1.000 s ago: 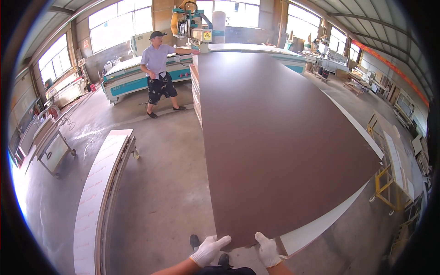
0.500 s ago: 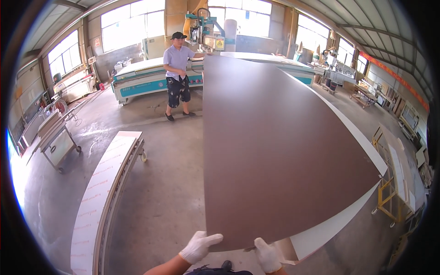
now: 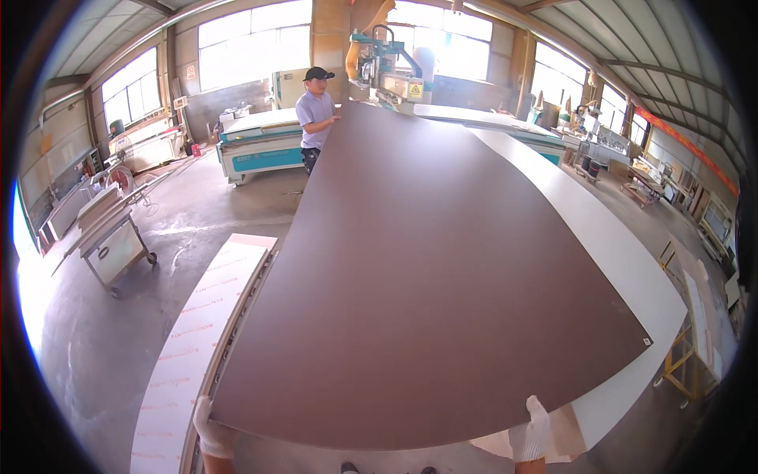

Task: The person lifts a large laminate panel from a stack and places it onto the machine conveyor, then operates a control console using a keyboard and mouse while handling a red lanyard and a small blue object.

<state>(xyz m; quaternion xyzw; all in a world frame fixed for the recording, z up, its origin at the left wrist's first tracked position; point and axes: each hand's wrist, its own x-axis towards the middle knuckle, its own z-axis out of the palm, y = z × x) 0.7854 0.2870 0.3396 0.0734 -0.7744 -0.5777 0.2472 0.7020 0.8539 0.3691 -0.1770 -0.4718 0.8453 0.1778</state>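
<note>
Directions by clock, dial centred on the view, 12 at the far side.

- Board [image 3: 434, 276]: one, large, brown, smooth; fills the centre, running from 12 down to between 5 and 7. Face up, surface gently bowed. Small pale label [image 3: 647, 341] at its 4 o'clock corner.
- Left hand [image 3: 213, 433]: white glove; at 7, closed around the board's near left corner.
- Right hand [image 3: 532, 434]: white glove; at 5, gripping the board's near edge, thumb uppermost.
- Sheet [image 3: 624, 276]: white, large; lower than the board, showing beyond its edge from 1 to 5.
- Co-worker [image 3: 317, 107]: one, black cap, pale shirt, dark patterned shorts; at 11, a hand at the board's far left edge.
- Machine [image 3: 387, 67]: teal and white, yellow warning sign; at 12, its long bed extending to either side behind the board.
- Stack [image 3: 185, 355]: narrow, white top with red print; at 8, partly covered from view by the board. Contact between the two: cannot tell.
- Cart [image 3: 118, 253]: wheeled, loaded with panels; at 9.
- Trolley [image 3: 685, 371]: yellow frame; at 4.
- Shoes [image 3: 350, 468]: dark, wearer's own; at 6, below the near edge.
</note>
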